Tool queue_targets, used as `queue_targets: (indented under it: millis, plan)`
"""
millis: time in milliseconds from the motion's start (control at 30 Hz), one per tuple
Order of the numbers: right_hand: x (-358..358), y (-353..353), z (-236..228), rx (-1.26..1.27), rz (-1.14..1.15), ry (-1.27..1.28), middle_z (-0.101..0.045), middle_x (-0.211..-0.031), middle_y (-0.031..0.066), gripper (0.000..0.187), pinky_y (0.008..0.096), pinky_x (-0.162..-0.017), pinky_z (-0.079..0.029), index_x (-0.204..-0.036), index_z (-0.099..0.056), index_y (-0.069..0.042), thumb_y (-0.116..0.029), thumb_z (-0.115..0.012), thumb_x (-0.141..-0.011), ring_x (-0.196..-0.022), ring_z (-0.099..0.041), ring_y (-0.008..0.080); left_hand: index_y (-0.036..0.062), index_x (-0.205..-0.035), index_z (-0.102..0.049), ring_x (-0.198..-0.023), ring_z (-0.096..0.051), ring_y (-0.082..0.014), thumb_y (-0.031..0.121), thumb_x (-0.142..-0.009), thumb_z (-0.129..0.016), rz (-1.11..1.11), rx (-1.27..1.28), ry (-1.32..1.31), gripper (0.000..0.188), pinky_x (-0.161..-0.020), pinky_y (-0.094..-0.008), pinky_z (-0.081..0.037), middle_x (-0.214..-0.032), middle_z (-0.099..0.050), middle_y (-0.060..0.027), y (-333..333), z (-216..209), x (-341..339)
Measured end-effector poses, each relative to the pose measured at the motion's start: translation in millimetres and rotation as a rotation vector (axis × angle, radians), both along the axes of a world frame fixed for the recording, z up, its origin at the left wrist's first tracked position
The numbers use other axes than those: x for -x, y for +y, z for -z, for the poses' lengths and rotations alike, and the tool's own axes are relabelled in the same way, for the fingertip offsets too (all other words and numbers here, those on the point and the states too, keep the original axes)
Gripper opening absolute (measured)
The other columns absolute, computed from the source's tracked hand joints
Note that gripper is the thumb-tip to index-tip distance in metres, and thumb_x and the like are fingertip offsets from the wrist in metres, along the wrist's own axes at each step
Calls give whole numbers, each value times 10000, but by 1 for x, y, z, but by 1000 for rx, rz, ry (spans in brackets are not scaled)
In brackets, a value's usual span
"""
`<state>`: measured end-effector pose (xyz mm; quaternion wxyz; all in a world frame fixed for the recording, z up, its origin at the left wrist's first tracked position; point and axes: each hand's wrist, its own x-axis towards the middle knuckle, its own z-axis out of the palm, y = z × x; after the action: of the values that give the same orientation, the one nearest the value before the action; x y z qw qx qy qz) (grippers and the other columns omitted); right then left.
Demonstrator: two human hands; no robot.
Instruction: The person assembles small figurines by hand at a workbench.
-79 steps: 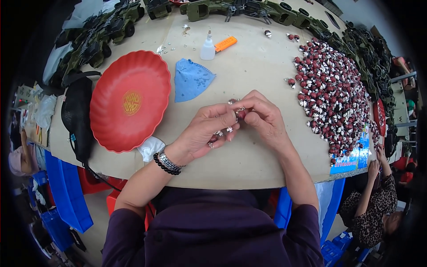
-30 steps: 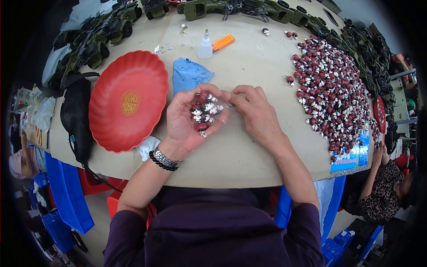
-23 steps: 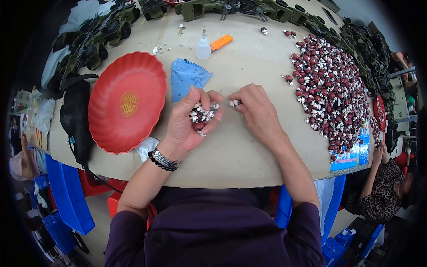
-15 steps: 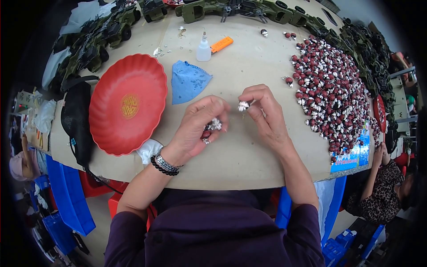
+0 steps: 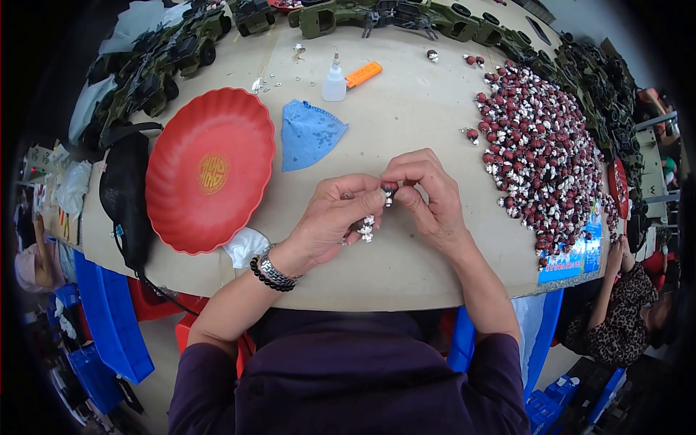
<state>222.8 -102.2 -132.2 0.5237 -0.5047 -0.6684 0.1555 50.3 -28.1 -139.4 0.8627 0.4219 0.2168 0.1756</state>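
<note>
Near the middle of the table my two hands meet at the fingertips. One small figurine [image 5: 389,190], with a round dark-red head and a white lower part, is pinched by my right hand [image 5: 433,199] and touches the fingertips of my left hand [image 5: 322,217]. Curled fingers of my left hand also keep a few more such figurines [image 5: 367,228], their white parts poking out below; the rest of them is hidden in the palm. A large pile of the same figurines [image 5: 540,145] spreads over the table's right side.
An empty red scalloped plate [image 5: 246,130] lies at left, beside a black bag [image 5: 125,196]. Beyond my hands are a blue cloth [image 5: 310,138], a white dropper bottle [image 5: 334,85] and an orange-handled tool [image 5: 364,72]. Green toy vehicles [image 5: 148,83] line the far edges. Another person [image 5: 623,304] sits at right.
My right hand has moved left and down to meet my left hand. The pinched figurine now shows its red head uppermost. My left hand has turned and moved slightly right.
</note>
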Motion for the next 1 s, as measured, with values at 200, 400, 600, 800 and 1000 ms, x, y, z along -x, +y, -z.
queue_targets:
  millis: [200, 400, 600, 800, 1000]
  plan:
    - [0, 0, 1, -4, 12, -12, -608, -914, 109, 177, 367, -755, -466, -978, -637, -25, -18, -636, -801, -865, -569, 286, 38, -969, -600, -502, -483, -19, 234, -952, -609, 0, 8, -1, 197, -387, -156, -320, -707, -621, -71, -1, 0, -1]
    - [1, -1, 0, -46, 33, -63, -597, -909, 112, 178, 370, -752, -459, -972, -636, -23, -18, -645, -795, -855, -561, 295, 40, -1012, -607, -529, -493, -19, 242, -949, -614, 27, 23, -9, 211, -399, -155, -322, -719, -613, -40, 1, 1, 0]
    - [0, 0, -4, -46, 19, -146, -600, -883, 95, 196, 362, -736, -451, -1005, -633, -22, -75, -663, -819, -822, -551, 273, 37, -1056, -607, -557, -512, -18, 243, -949, -613, 12, 3, -50, 232, -401, -154, -322, -731, -604, -22, 2, 6, -2]
    - [0, -3, -3, 56, 3, 95, -614, -899, 85, 249, 341, -740, -485, -1069, -634, -4, -123, -667, -853, -851, -584, 240, 20, -1090, -595, -609, -578, -87, 265, -968, -570, 45, 193, -52, 274, -382, -168, -340, -730, -604, -35, 5, -2, -1]
    - [1, -6, -6, 68, -29, 98, -608, -937, 119, 285, 334, -745, -506, -1102, -623, 7, -76, -655, -831, -851, -602, 247, 7, -1086, -581, -653, -612, -160, 250, -975, -544, 90, 281, -122, 270, -360, -184, -352, -727, -597, -39, 6, 7, 1]
